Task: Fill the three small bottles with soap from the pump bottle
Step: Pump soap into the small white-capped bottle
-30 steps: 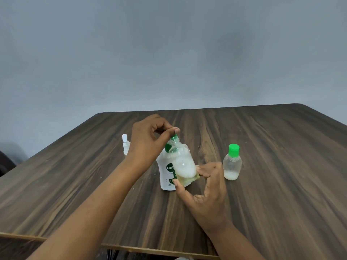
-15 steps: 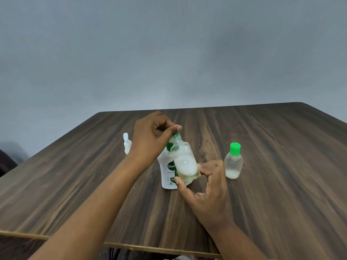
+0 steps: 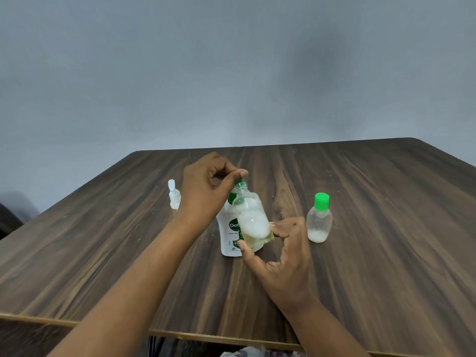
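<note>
Pinching the open small bottle (image 3: 253,222) low on its body, my right hand (image 3: 283,261) has the thumb on the near side and the fingertips curled round the far side. The bottle leans, with its bare neck tucked up against the green pump head (image 3: 240,181). Inside I read a yellowish pool at the bottom and white foam above it, filling roughly the lower half.

My left hand (image 3: 203,191) is curled over the top of the pump bottle (image 3: 228,238), thumb and fingers closed round the head; the spout itself is hidden behind the thumb, so I cannot tell whether it sits squarely over the neck. The pump bottle stands upright on the table (image 3: 386,253), directly behind the bottle I am filling.

What worries me most is that hidden alignment. The neck is narrow, and if it has drifted off the spout, a press would send soap down the outside of the bottle and onto my fingers. A slick pinch that low on a leaning bottle could then let it slip or tip. Pressing hard from one side might also rock the pump bottle, since nothing braces its base. The foam could rise and spill over before the liquid level looks full.

Further out, the green-capped bottle (image 3: 319,222) stands well apart to the right with a little white soap at its bottom. The white-capped bottle (image 3: 173,195) stands just behind my left wrist, where a careless elbow could knock it over.
</note>
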`<state>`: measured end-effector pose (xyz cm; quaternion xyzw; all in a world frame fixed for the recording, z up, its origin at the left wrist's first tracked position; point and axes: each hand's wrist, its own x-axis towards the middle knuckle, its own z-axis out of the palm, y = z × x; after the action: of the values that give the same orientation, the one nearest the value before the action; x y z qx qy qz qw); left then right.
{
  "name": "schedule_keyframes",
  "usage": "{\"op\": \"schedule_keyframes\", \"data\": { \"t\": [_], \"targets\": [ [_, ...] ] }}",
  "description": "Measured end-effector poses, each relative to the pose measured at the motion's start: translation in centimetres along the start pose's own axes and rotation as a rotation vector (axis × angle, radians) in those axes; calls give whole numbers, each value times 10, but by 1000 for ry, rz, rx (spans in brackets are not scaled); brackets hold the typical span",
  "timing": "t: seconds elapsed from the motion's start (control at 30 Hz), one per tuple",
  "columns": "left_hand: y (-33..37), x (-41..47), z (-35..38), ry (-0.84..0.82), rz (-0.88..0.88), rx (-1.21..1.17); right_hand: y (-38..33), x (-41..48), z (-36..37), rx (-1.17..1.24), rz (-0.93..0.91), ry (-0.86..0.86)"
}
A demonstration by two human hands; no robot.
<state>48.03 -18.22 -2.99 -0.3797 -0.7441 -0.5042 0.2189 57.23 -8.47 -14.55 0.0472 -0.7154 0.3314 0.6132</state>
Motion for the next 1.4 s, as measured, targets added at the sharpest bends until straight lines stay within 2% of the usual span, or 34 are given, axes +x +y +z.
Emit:
{"op": "schedule_keyframes", "data": {
  "t": [0.2, 0.37, 0.57, 0.9, 1.1, 1.4],
  "targets": [
    [4, 2, -5, -12, -3, -8, 1, -1, 1, 6, 10, 12],
    [8, 12, -10, -76, 37, 94, 1, 0, 1, 24, 15, 24],
    [3, 2, -4, -38, -7, 2, 1, -1, -1, -6, -10, 3],
    [9, 9, -9, -59, 62, 90, 1, 1, -1, -9, 2, 7],
    [2, 0, -1, 3, -1, 4, 1, 0, 0, -15, -16, 6],
    [10, 8, -11, -55, 42, 73, 1, 0, -1, -31, -3, 7]
  ]
}}
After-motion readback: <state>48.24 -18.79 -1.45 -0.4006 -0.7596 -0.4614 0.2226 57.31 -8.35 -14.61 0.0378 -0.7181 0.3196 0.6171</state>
